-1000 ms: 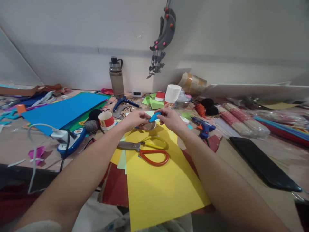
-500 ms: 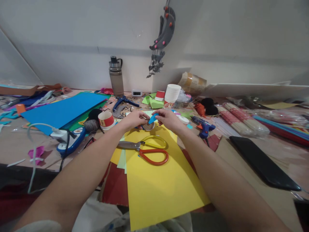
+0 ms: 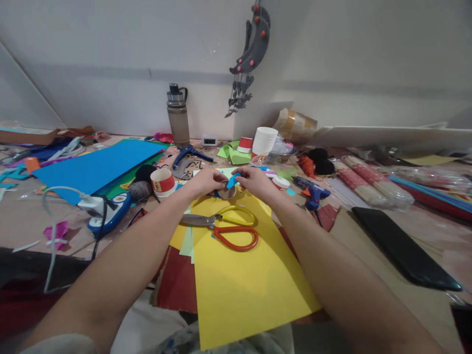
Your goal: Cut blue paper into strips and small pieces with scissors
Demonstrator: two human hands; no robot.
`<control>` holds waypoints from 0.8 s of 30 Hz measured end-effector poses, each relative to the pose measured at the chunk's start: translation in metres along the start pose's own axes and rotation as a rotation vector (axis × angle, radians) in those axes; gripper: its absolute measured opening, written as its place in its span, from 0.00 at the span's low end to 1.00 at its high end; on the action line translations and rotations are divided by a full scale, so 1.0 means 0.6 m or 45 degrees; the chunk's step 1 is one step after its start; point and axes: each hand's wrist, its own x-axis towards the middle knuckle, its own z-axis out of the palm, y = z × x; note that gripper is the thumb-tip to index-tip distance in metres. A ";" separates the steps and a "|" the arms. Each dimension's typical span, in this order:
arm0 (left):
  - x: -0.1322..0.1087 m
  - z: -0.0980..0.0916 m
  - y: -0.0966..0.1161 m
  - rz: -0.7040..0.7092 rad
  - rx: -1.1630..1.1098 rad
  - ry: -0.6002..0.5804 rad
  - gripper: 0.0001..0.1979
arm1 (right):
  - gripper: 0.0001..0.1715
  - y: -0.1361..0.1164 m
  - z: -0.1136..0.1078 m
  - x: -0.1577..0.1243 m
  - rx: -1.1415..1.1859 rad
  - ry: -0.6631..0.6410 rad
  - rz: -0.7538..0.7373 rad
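Observation:
Pinched in the fingers of my right hand (image 3: 256,181) is a small blue paper piece (image 3: 233,180). My left hand (image 3: 207,182) is closed just left of it, with its fingertips close to the blue piece; what they grip is hidden. Under the fingers sits a small round thing with a pale rim (image 3: 226,192), mostly covered, perhaps a tape roll or a cup. Nearer to me, large scissors (image 3: 236,238) with one yellow and one red handle lie slightly spread on a yellow paper sheet (image 3: 254,290).
Left are a red-and-white paper cup (image 3: 162,183), blue sheets (image 3: 106,164) and a power strip (image 3: 110,214) with a cable. Behind stand a bottle (image 3: 178,115) and stacked cups (image 3: 264,145). Right lie a glue gun (image 3: 313,194) and a black phone-like slab (image 3: 403,248).
Both hands stay nearly in place above the yellow sheet. The blue paper piece has turned slightly between them. The view has shifted a little.

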 end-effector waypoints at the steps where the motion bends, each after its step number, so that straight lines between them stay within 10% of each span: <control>1: 0.001 0.000 -0.001 0.003 -0.008 0.003 0.13 | 0.11 0.000 0.000 0.000 -0.003 0.003 0.005; 24: 0.006 -0.007 -0.012 0.025 0.064 0.028 0.12 | 0.09 -0.001 0.000 -0.001 0.433 0.041 0.121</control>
